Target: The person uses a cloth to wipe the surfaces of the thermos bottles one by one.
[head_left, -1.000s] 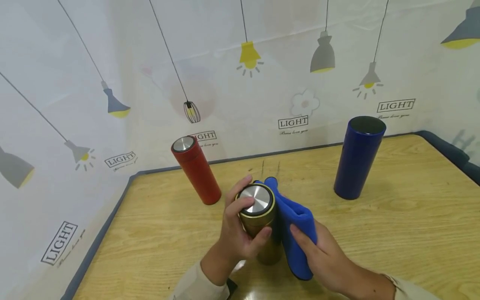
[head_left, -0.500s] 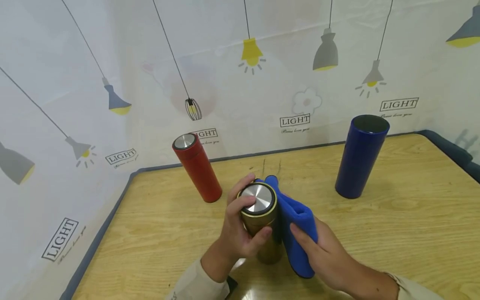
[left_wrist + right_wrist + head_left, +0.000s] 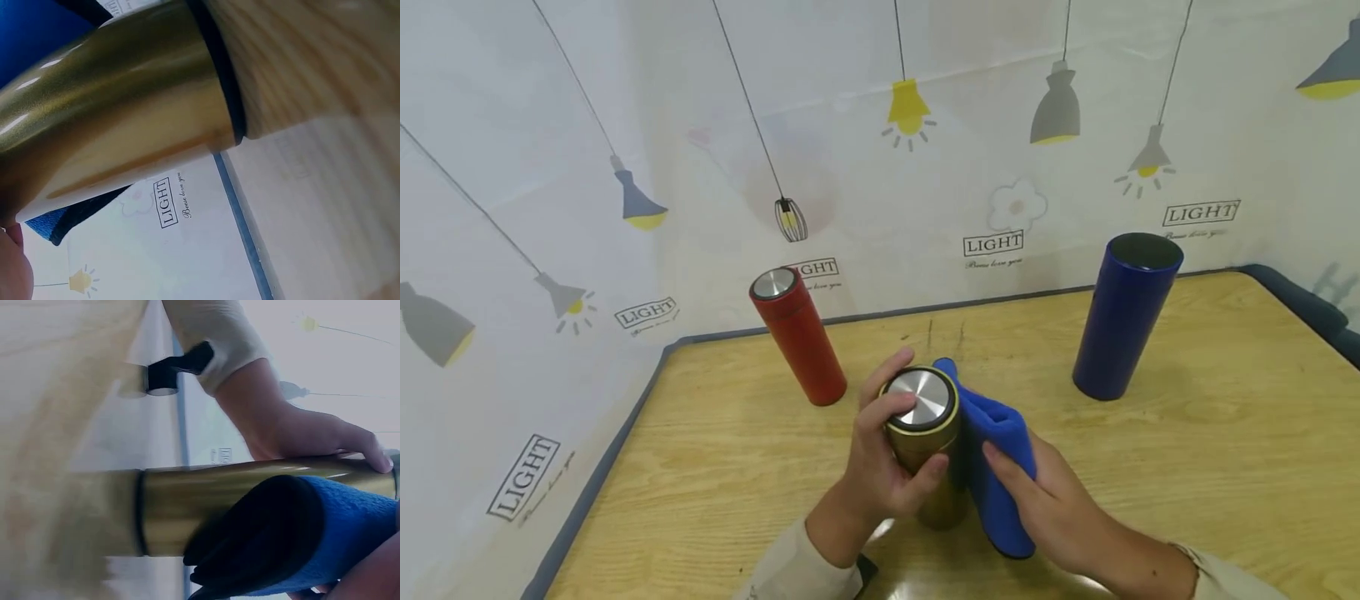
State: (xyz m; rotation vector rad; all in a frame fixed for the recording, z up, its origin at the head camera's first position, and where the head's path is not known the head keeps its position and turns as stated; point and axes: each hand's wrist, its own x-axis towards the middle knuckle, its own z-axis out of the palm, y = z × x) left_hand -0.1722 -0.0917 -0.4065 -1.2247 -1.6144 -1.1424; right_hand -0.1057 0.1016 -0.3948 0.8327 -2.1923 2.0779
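Observation:
A gold thermos bottle (image 3: 944, 502) with a black ring and a brushed silver lid top stands on the wooden table in front of me. My left hand (image 3: 877, 469) grips it near the top, with the thumb on the near side and one fingertip over the lid. To its right, my right hand (image 3: 1062, 510) holds a folded blue cloth (image 3: 1000, 437) against the bottle's side, thumb on the near face. The right wrist view shows the cloth's dark edging (image 3: 294, 515) overlapping the gold body. In the left wrist view, the bottle's dark base ring (image 3: 220, 75) is right at the tabletop.
A red thermos bottle (image 3: 801, 346) with a silver lid stands back left on the table (image 3: 715, 467). Back right is a dark blue bottle (image 3: 1122, 329). Behind the table's edge hangs a white sheet (image 3: 865, 183) printed with lamps.
The head view has shifted slightly. One corner of the cloth that showed behind the bottle's lid is now hidden. Both hands keep their holds, and the bottle stays upright.

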